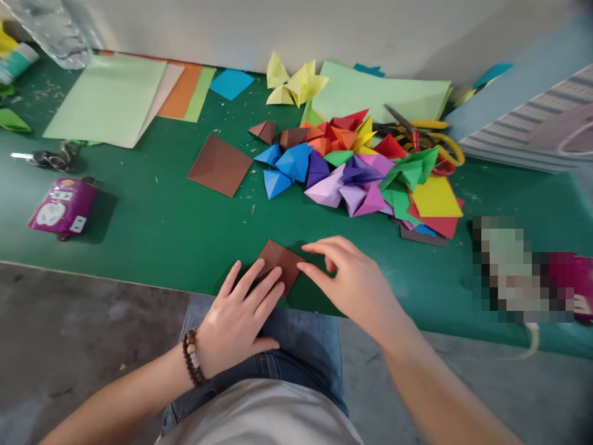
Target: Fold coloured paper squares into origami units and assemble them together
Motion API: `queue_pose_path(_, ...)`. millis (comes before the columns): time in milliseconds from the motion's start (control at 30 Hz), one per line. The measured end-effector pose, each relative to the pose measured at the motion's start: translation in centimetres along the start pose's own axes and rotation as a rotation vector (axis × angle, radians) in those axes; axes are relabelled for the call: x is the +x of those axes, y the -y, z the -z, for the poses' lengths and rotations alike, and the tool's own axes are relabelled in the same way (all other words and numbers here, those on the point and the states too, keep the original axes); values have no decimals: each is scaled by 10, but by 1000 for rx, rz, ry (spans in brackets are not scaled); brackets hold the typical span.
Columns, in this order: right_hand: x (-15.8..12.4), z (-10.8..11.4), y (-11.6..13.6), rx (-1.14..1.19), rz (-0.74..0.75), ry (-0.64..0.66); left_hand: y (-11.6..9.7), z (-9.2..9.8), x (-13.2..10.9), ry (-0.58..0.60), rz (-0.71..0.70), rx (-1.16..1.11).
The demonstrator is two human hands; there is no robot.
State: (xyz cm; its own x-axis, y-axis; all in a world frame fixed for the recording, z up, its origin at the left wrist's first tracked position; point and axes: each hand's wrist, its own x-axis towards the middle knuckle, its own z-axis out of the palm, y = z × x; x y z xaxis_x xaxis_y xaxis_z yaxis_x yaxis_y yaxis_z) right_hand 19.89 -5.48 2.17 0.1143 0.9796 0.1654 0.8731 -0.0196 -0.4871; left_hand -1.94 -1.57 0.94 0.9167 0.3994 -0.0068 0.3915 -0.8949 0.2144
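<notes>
Close to the front edge of the green table lies a brown sheet of origami paper (291, 264), with crease lines showing on it. My left hand (245, 309) rests flat over its left part, fingers spread, hiding that side. At the sheet's right corner is my right hand (343, 266), its thumb and forefinger bent toward each other with a small gap between them. A second brown paper square (220, 165) lies farther back to the left. Beyond my hands sits a pile of folded paper pieces (331, 170) in many colours, with two small brown folded pieces (265, 131) at its left.
Scissors (414, 133) lie behind the pile. Yellow and red paper squares (435, 196) sit at its right. Pale green sheets (111, 96) and a clear bottle (58, 31) are back left. Keys (49, 157) and a purple packet (63, 207) lie left; a blurred-out object (514, 269) lies right.
</notes>
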Motion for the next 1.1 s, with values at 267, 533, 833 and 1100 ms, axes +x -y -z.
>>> queue_pose_path(267, 49, 12, -5, 245, -108, 252, 5, 13, -3, -258, 2, -187)
queue_pose_path(533, 112, 38, -10, 778, -92, -82, 57, 75, 95, -674, 390, -1017)
queue_pose_path(833, 115, 21, -33, 791, -148, -387, 76, 54, 155, -670, 430, -1222)
queue_pose_path(1100, 106, 15, -15, 821, -118, -285, 73, 59, 139, -592, 404, -1306)
